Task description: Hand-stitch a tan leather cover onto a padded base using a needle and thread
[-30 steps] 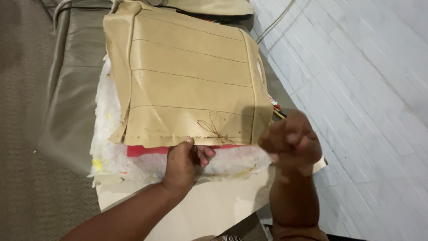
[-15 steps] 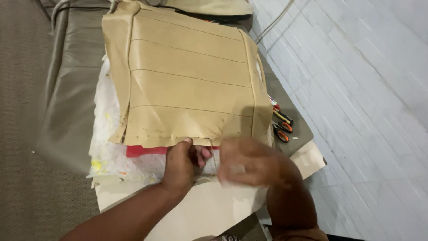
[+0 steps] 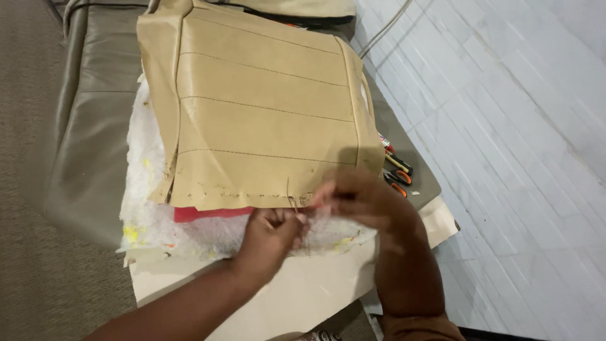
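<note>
Fingers of the left hand (image 3: 273, 228) are pinched narrow at the near edge of a tan stitched cover (image 3: 265, 120), close to a short loose thread (image 3: 291, 201) that hangs from the seam there. Whether the thread is actually gripped cannot be told. Just to the right, the right hand (image 3: 356, 199) is blurred, its fingers curled and drawn in toward the same spot on the seam, so that the two hands almost touch; whether it holds anything cannot be told either.

The cover lies flat in the middle of the scene, crossed by several parallel stitched lines, with a rougher row of stitch marks along its near edge. Under that edge a strip of red material (image 3: 208, 213) peeks out, and beneath both lies a white, crumbly foam pad (image 3: 148, 208) with yellow specks. These rest on pale card sheets (image 3: 315, 290) spread over the worktop.

On the right, just past the cover's corner, tools with orange and black handles (image 3: 398, 177) lie together. A grey leather piece (image 3: 95, 139) lies on the left. White floor tiles (image 3: 505, 126) fill the right side.
</note>
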